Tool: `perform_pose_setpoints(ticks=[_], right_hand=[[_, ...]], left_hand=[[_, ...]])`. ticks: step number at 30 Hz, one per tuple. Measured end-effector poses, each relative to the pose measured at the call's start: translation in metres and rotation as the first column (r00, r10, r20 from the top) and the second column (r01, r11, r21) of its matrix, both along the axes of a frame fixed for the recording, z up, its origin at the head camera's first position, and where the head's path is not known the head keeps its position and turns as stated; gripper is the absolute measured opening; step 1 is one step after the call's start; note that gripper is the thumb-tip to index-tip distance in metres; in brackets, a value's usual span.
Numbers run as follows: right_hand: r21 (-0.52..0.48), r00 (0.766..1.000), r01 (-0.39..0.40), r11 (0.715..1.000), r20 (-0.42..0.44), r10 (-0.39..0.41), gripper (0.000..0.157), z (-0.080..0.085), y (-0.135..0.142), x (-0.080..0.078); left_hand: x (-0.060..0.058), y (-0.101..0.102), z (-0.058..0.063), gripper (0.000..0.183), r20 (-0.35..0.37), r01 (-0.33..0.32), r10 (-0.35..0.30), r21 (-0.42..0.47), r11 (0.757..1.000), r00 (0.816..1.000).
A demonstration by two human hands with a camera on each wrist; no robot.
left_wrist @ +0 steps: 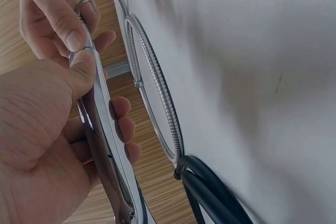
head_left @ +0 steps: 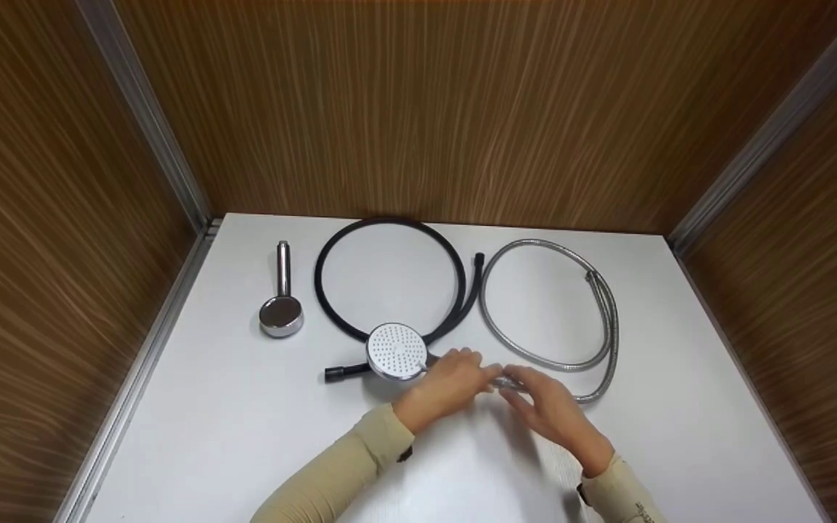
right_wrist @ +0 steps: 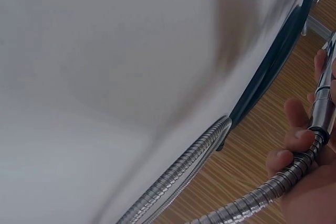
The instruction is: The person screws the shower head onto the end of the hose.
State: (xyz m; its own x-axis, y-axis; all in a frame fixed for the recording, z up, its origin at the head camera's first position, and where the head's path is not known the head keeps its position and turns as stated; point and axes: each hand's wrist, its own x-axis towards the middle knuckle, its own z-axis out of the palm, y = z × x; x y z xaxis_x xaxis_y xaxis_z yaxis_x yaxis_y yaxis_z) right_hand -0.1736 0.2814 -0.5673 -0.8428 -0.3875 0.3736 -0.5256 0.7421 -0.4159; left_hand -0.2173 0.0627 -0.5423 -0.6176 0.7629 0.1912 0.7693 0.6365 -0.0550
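A shower head with a round white spray face (head_left: pixel 397 351) is held face up over the table. My left hand (head_left: pixel 447 385) grips its chrome handle (left_wrist: pixel 105 124), fingers wrapped round it and thumb near the handle's end. Right beside it my right hand (head_left: pixel 553 410) pinches the end fitting of a silver metal shower hose (head_left: pixel 611 349). In the right wrist view the hose's chrome fitting (right_wrist: pixel 321 111) lies in line with the handle, the fingers curled round the fitting and the ribbed hose (right_wrist: pixel 262 195). The rest of this hose lies looped on the table.
A black shower hose (head_left: pixel 319 283) lies coiled at the table's middle, partly beneath the held shower head. Further left lies a second, chrome shower head (head_left: pixel 281 314) with a dark face. Wood-grain panels (head_left: pixel 418 109) enclose the white table (head_left: pixel 193 436) at the back and sides.
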Motion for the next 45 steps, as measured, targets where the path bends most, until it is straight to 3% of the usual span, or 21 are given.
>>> perform_pose_setpoints(ticks=[7,16,22,31,39,45], right_hand=[[0.009,1.000,0.009,1.000,0.011,-0.010,0.032,0.0020,-0.0011,-0.0004],[-0.015,0.996,0.030,0.999,0.082,-0.029,0.033,0.0058,-0.0017,-0.0015],[-0.025,0.996,0.012,1.000,0.089,-0.010,0.028,0.0060,-0.0015,-0.0027],[-0.013,0.998,0.016,1.000,0.069,-0.015,0.036,0.0043,-0.0021,-0.0020],[-0.012,0.998,-0.002,1.000,0.068,0.003,0.030,0.0059,-0.0003,-0.0033],[-0.014,0.997,0.016,1.000,0.070,-0.015,0.037,0.0049,-0.0009,-0.0019]], left_hand=[[-0.0003,-0.0004,0.0025,0.030,-0.010,-0.001,0.001,-0.005,1.000,1.000],[-0.0018,0.0010,0.0049,0.029,0.072,-0.012,0.012,0.000,1.000,0.997],[-0.0023,0.0005,0.0042,0.029,0.067,-0.013,0.013,-0.005,1.000,0.998],[-0.0024,0.0011,0.0063,0.028,0.095,-0.007,0.009,-0.022,1.000,0.995],[-0.0041,0.0019,0.0033,0.029,0.056,-0.007,0.008,-0.026,1.000,0.998],[-0.0021,0.0008,0.0032,0.029,-0.001,-0.003,0.003,-0.039,0.999,1.000]])
